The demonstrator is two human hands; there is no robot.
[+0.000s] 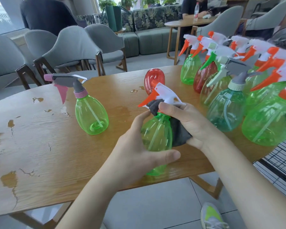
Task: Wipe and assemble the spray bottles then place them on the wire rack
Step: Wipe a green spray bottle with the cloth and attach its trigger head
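Wooden table (40,138) holds many capped bottles. Her left hand (139,156) grips a green bottle (155,134) above its near edge; her right hand (191,123) clutches a grey cloth (178,131) at its neck. Wiping seems underway; the wire rack (281,159) looks unfilled.

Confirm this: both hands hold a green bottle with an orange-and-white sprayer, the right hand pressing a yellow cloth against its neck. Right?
Not quite. In the head view the cloth is dark grey, not yellow. The rest stands: the left hand and right hand hold the green bottle with the orange-and-white sprayer.
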